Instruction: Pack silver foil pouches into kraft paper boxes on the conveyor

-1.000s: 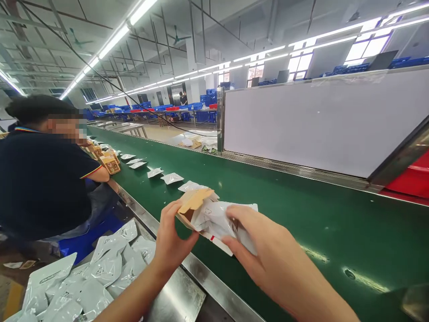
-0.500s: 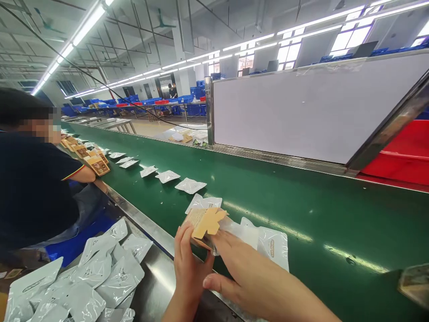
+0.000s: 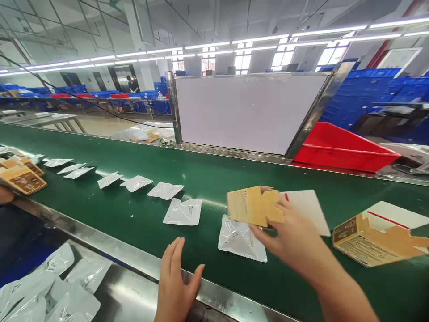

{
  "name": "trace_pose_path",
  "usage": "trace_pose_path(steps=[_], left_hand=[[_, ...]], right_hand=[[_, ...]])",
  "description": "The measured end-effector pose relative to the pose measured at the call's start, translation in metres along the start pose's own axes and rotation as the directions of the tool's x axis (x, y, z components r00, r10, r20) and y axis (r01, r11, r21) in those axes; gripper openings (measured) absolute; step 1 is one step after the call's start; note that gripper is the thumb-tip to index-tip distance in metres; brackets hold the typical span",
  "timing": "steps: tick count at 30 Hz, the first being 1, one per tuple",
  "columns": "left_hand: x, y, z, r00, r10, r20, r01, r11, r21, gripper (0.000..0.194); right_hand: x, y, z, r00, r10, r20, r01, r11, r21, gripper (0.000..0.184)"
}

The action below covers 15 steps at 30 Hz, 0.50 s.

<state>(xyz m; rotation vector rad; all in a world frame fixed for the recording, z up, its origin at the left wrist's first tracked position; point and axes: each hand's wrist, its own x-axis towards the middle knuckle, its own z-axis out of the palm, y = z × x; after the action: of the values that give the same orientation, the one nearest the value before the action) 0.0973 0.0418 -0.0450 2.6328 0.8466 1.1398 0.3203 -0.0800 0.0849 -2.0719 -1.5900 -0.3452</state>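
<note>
My right hand [image 3: 295, 230] grips an open-ended tan carton [image 3: 246, 205] by its right end, above the green conveyor belt. The carton's flaps stick out under my fingers, and a white panel with a red strip [image 3: 306, 210] extends to the right behind my hand. What is inside it is hidden. Just below lies a shiny white pouch [image 3: 241, 239], flat on the belt. My left hand [image 3: 177, 279] holds nothing; its fingers and thumb are apart, over the metal edge of the belt. Another white pouch [image 3: 183, 212] rests on the belt beyond it.
A second open carton [image 3: 375, 241] lies on the belt [image 3: 268, 286] at right. More pouches [image 3: 166, 190] trail off leftward towards closed-looking cartons [image 3: 27, 179] beside a person's arm. Loose pouches [image 3: 63, 290] pile on a metal tray at lower left. A white panel [image 3: 244, 116] and red bin [image 3: 338, 152] stand behind.
The view has turned right, bringing the second carton into sight. Both hands were on a carton; now my left hand is off, and my right alone holds one, farther over the belt.
</note>
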Motion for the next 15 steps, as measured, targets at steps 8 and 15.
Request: trace_pose_path(steps=[8,15], left_hand=[[-0.043,-0.033,0.008,0.990,0.099,0.105,-0.097,0.995,-0.021,0.035],[-0.042,-0.027,0.007,0.991,0.075,0.109,-0.073,0.997,-0.020,0.028]], right_hand=[[-0.059,0.152,-0.021,0.834,0.342,0.432,-0.296,0.940,-0.171,0.021],[-0.099,0.080,-0.013,0.956,0.235,-0.176,-0.257,0.960,-0.112,0.015]])
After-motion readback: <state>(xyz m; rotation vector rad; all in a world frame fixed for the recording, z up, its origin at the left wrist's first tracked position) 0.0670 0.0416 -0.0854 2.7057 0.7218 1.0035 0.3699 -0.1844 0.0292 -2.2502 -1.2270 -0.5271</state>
